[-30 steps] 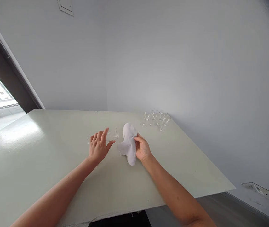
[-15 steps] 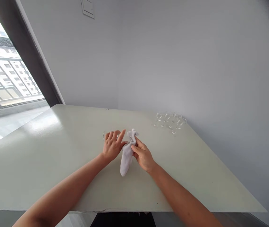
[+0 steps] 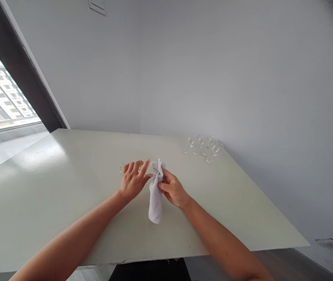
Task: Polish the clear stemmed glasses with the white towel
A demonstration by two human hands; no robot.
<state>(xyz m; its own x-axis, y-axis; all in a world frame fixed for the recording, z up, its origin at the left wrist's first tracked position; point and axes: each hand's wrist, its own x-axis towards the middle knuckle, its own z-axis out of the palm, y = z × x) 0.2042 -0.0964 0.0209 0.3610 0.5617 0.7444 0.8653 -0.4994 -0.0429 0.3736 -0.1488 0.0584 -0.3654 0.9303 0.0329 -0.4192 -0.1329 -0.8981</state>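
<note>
My left hand (image 3: pixel 133 180) is closed around a clear stemmed glass (image 3: pixel 122 168), held on its side above the table. The bowl's rim peeks out left of my fingers, and the foot points right, toward the cloth. My left index finger sticks out. A white knitted cloth (image 3: pixel 155 205) is pinched in my right hand (image 3: pixel 174 190), bunched at its top against the glass's foot, with a long end hanging down. The cloth and my fingers hide much of the stem.
Several clear stemmed glasses (image 3: pixel 204 145) stand grouped on the pale table (image 3: pixel 75 203), near its back right edge by the grey wall (image 3: pixel 227 70). A window (image 3: pixel 1 93) is at the left, and a dark seat (image 3: pixel 151 271) shows below the front edge.
The view has turned slightly right, so things sit further left. The hanging end of the cloth has swung to hang straighter. Both hands keep their holds.
</note>
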